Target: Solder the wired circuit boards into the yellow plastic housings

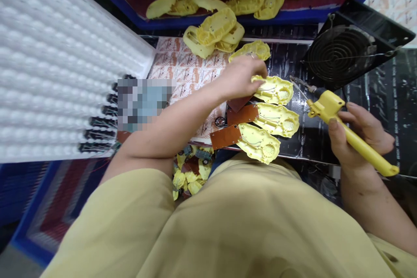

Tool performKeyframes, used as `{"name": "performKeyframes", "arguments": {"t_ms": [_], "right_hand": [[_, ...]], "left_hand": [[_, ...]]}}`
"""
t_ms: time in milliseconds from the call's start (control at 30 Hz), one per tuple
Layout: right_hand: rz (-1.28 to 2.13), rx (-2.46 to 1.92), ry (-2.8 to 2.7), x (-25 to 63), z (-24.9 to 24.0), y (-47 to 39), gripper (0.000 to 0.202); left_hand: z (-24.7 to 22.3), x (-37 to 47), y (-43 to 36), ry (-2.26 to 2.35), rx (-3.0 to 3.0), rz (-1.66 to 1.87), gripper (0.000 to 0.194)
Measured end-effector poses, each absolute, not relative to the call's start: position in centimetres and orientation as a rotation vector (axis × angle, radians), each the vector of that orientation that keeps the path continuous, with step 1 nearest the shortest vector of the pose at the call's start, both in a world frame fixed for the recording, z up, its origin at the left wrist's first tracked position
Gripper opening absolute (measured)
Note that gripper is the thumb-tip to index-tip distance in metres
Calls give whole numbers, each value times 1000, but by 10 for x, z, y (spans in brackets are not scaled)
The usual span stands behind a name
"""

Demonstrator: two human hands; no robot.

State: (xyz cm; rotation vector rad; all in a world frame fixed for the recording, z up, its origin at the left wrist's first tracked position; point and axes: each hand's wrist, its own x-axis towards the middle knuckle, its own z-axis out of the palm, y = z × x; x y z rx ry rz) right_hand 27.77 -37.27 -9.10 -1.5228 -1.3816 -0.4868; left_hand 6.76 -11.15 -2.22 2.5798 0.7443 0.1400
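My right hand [361, 134] is wrapped round the handle of a yellow soldering gun [353, 141], whose metal tip points up and left towards the shells. My left hand [243, 76] bends over the upper left end of a yellow plastic shell half [275, 90], thumb and fingers closed at its edge. Below it lie a second shell half [280, 120] and a third shell half [260, 144], open side up, with thin wires and a round grille in each. Brown circuit boards [225, 137] sit at their left ends. Another shell half [260, 48] lies just beyond my left hand.
A blue-rimmed crate [293, 16] full of yellow shells stands at the back, with several stacked shells [216, 30] before it. A black fan [339, 52] stands at right. White foam-like sheeting [65, 65] rises at left. Yellow scraps [192, 178] lie below the table edge.
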Motion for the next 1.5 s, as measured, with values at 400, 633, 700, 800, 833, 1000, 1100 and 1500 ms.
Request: {"name": "performKeyframes", "arguments": {"t_ms": [400,633,700,800,833,1000,1100,1500], "right_hand": [[-551,-1458,-1256,290,-113,-371,34],[-630,-1466,-1257,288,-111,-368,32],[-651,-1461,-1229,289,-113,-366,33],[-670,-1417,-1200,294,-118,-364,35],[-667,-1410,-1201,295,-119,-364,34],[-631,-1404,-1222,294,-118,-365,28],[-651,-1378,-1231,291,-116,-366,27],[-688,-1377,-1198,293,-118,-368,26]], "left_hand": [[-29,-29,-137,378,2644,-289,115],[-37,-49,-169,409,2736,-407,112],[-35,-44,-160,439,2734,-396,112],[-34,-31,-143,537,2701,-404,118],[-34,-26,-137,565,2681,-415,120],[-36,-11,-130,657,2626,-371,119],[-38,-11,-135,631,2552,-226,116],[-40,-8,-130,583,2171,-168,79]]}}
